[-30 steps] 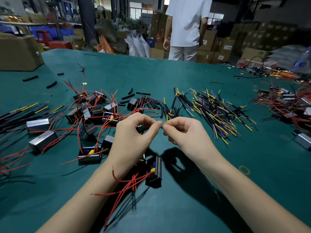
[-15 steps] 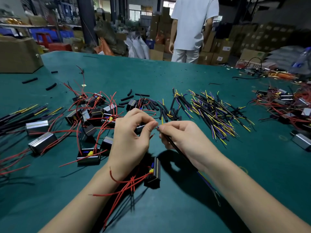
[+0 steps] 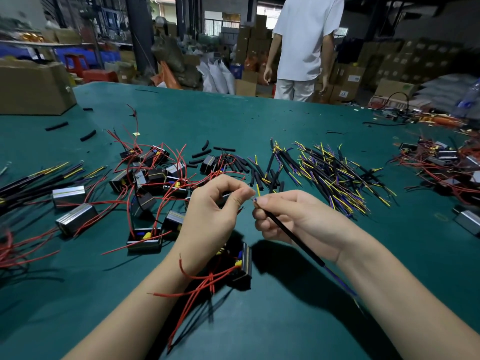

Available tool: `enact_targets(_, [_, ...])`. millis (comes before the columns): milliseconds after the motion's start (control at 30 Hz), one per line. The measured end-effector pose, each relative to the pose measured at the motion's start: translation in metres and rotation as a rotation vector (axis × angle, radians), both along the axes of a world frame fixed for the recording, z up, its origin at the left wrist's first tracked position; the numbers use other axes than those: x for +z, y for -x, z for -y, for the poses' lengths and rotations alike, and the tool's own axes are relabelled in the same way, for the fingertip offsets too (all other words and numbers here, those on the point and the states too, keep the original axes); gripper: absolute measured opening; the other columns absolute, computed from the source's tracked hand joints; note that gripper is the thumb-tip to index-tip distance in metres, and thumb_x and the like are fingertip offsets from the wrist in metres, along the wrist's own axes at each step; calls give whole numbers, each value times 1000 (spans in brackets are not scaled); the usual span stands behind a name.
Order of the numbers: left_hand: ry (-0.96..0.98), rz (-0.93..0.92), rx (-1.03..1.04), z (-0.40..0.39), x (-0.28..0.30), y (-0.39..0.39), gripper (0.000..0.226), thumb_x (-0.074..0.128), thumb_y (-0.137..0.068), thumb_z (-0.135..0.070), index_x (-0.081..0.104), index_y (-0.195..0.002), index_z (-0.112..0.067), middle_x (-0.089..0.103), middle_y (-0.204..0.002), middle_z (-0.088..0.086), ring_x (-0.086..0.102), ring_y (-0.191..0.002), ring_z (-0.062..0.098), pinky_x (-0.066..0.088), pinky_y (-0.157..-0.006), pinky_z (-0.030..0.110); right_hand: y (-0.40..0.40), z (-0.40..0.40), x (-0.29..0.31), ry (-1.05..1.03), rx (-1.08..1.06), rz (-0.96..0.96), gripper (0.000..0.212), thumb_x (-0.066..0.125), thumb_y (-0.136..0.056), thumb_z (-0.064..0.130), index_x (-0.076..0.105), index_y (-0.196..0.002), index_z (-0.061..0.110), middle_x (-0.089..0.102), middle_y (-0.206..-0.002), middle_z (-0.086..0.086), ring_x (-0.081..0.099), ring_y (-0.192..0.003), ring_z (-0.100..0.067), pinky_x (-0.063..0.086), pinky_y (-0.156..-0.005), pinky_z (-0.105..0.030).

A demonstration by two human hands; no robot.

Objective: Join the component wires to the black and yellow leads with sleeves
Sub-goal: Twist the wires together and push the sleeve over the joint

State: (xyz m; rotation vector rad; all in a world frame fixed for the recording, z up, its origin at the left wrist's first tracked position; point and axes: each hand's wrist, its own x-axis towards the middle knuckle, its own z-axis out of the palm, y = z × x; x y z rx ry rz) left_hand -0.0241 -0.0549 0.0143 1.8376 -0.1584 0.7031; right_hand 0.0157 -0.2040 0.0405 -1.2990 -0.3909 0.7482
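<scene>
Black-sheathed lead (image 3: 291, 236) is held above the green table (image 3: 285, 320), running from the right fingertips down past the right wrist; half a second ago it sat the same way, while a second ago only its yellow tip showed. Right hand (image 3: 293, 219) pinches its upper end. Left hand (image 3: 215, 209) pinches thumb to forefinger on what looks like a bare wire end, blurred, meeting the lead tip. One black component (image 3: 242, 263) lies under the left wrist, red wires (image 3: 197, 284) trailing. Loose leads (image 3: 335, 175) are piled beyond the hands.

both forearms reaching forward, left hand (image 3: 210, 216) and right hand (image 3: 293, 219) in pinching grip, fingertips meeting
</scene>
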Motion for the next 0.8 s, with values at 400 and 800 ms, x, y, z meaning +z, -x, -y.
enact_targets(400, [-11, -131, 15, -7, 2, 2, 15, 69, -85, -24, 72, -76, -13, 65, -69, -11, 56, -65, -3, 40, -67, 11, 0, -4, -8, 284, -259, 496, 22, 57, -93, 9, 61, -72, 14, 57, -59, 2, 50, -51, -6, 40, -54, -16])
enact_targets(800, [-301, 52, 120, -11, 4, 1, 7, 68, -87, -13, 70, -81, -9, 61, -79, -11, 52, -78, -2, 41, -83, 30, -3, -2, -7, 149, -190, 158, 15, 56, -93, 9, 61, -78, 7, 55, -64, -1, 50, -55, -10, 42, -56, -17])
